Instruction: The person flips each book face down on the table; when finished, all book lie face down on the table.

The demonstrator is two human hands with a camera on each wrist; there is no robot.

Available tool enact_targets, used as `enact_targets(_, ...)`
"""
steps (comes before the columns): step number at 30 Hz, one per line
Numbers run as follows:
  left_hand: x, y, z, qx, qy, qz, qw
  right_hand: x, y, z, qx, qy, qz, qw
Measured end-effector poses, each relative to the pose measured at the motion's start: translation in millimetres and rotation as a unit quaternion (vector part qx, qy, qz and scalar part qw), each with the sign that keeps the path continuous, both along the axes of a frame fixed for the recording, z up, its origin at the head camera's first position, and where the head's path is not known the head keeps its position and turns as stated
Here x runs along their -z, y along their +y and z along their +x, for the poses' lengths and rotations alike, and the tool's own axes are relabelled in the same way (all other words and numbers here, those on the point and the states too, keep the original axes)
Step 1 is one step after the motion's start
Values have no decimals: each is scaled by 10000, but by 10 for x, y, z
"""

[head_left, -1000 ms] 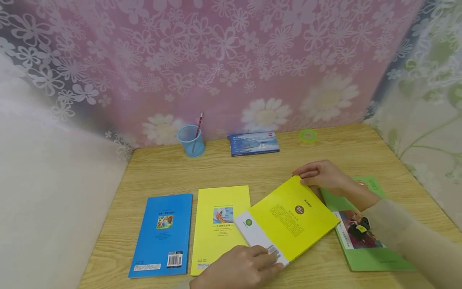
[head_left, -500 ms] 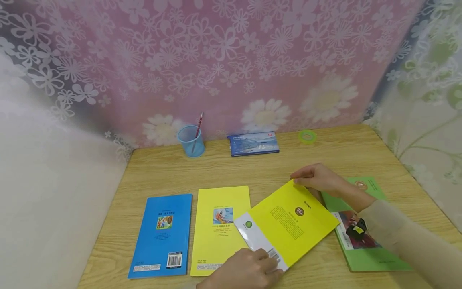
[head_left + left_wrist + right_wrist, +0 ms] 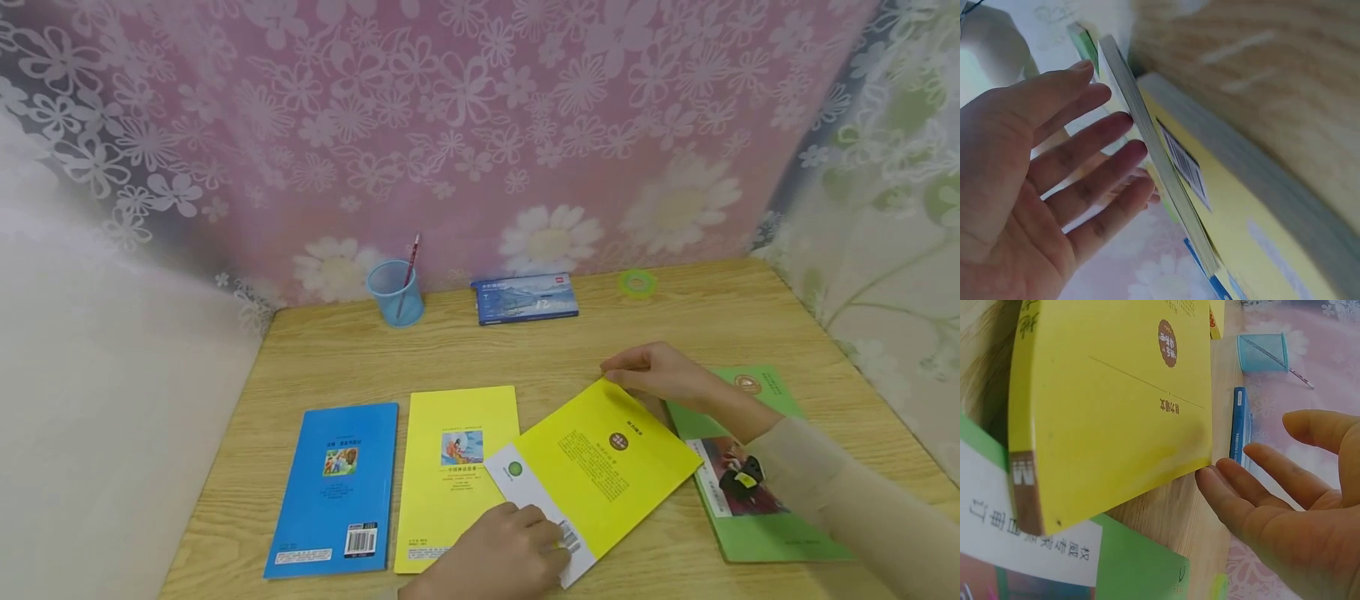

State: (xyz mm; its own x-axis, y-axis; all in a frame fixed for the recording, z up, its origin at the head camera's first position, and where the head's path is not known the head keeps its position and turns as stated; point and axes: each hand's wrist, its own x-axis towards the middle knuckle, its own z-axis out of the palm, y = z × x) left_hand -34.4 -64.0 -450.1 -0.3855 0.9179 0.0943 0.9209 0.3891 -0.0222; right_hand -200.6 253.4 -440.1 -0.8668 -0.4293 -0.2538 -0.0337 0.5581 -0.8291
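Note:
A yellow book lies askew in the middle of the wooden table, overlapping another yellow book on its left and a green book on its right. My left hand rests on its near white-banded corner; in the left wrist view the straight fingers lie against the book's edge. My right hand touches the far corner. In the right wrist view its straight fingertips meet the cover's corner, thumb apart.
A blue book lies at the left of the row. Along the back edge stand a blue mesh pen cup with one pencil, a flat blue box and a green tape roll. Flowered curtains close off the back and right.
The tilted yellow book has come down flatter and shifted slightly left and nearer. Both hands moved with it, staying at its two opposite corners.

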Motion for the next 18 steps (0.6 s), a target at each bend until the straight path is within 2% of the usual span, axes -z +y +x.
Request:
enact_targets(6, -42, -112, -73, -938, -380, -89, 9948, -38, 23, 58, 31, 194, 125, 9997)
enact_targets(9, -46, -181, -125, -1369, -292, -23, 9902, -70, 33, 107, 36, 335, 315, 9989)
enact_targets(13, -29, -261, -214, -1742, -260, 119, 9843, -97, 47, 187, -93, 638, 525, 9965)
enact_targets(18, -5, -299, -309, -2087, -509, 45, 9766, -61, 95, 330, -258, 1093, 739, 9909)
